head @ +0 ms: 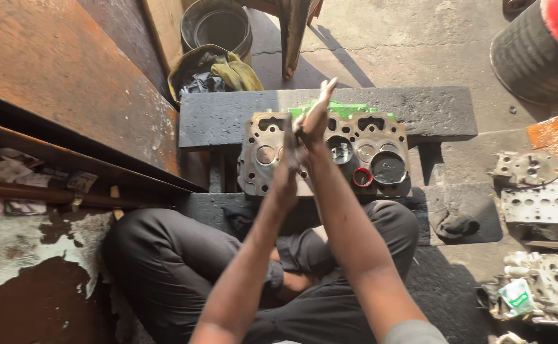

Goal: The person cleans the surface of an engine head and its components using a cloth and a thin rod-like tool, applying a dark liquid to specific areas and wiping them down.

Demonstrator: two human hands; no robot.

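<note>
A grimy cylinder head (260,162) with round ports lies flat across dark blocks in front of my crossed legs. My left hand (288,153) and my right hand (317,114) are raised above its middle, palms pressed flat against each other, fingers straight and pointing away from me. Whether something thin sits between the palms cannot be told. A red ring (362,177) and a dark round disc (388,169) rest on the head's right part. A green painted part (349,108) shows behind the head's far edge.
A dark beam (425,111) runs behind the head. A rusty sheet (56,70) leans at left. A bucket (218,25) and a yellowish cloth (237,73) sit beyond. More cylinder heads (543,200) lie at right, with a tyre (533,57) and a black rag (454,223).
</note>
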